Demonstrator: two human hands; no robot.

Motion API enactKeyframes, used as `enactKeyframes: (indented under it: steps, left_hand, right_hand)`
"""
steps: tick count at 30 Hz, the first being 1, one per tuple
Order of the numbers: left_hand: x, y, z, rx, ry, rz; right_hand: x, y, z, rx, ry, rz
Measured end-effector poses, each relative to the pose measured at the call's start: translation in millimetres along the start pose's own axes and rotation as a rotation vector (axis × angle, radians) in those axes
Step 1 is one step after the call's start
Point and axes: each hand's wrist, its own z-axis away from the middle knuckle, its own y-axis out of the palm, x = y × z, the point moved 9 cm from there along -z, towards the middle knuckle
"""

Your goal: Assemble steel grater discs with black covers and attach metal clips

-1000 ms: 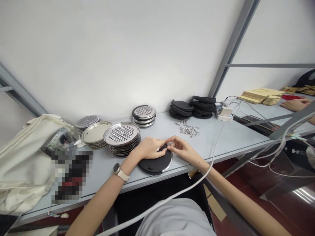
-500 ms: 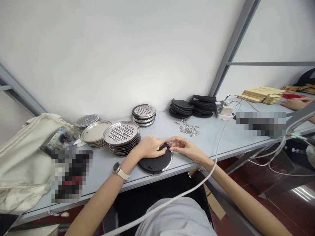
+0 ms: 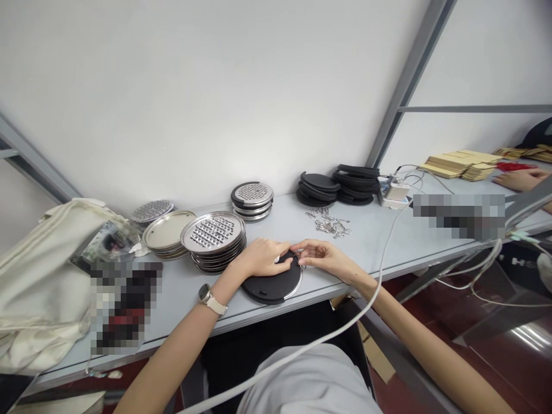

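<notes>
A round black disc with a metal rim (image 3: 276, 286) lies flat on the grey table (image 3: 388, 241) near its front edge. My left hand (image 3: 259, 259) rests on the disc's far left part and presses it down. My right hand (image 3: 317, 256) pinches something small and metallic at the disc's far right rim; the piece is mostly hidden by my fingers. A wristwatch (image 3: 210, 299) sits on my left wrist.
Stacks of perforated metal discs (image 3: 213, 241) and plain metal discs (image 3: 167, 233) stand to the left, another stack (image 3: 252, 201) behind. Black discs (image 3: 338, 188) and loose metal clips (image 3: 330, 223) lie farther right. A cloth bag (image 3: 38, 282) is at left. Another person's hand (image 3: 517, 180) is at far right.
My hands have barely moved; the right fingers have closed a little tighter at the disc's rim. The view has shifted slightly.
</notes>
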Motion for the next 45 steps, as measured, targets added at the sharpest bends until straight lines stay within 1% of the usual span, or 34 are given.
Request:
enactKeyframes:
  steps: [6,15,23,29,35,45]
  left_hand:
    - [0.3,0.9,0.6,0.013,-0.005,-0.001]
    - [-0.3,-1.2,-0.2,0.015,-0.002,-0.004]
    - [-1.0,-0.7,0.4,0.020,-0.004,0.000]
    - [-0.6,-0.7,0.2,0.033,-0.008,0.011]
    - [0.1,0.2,0.2,0.042,-0.013,0.014]
    - [-1.5,-3.1,0.4,0.017,0.007,0.025]
  right_hand:
    - [0.0,0.4,1.1,0.036,0.018,-0.010]
    - [0.4,-1.4,-0.1,-0.021,0.044,-0.023]
    - [0.4,-2.3,1.0,-0.007,0.011,0.038]
    - [2.2,-2.6,0.1,-0.006,-0.038,0.045]
    - [5.2,0.1,0.9,0.026,-0.062,0.045]
    - [11.7,3.8,2.9,0.040,-0.077,0.090]
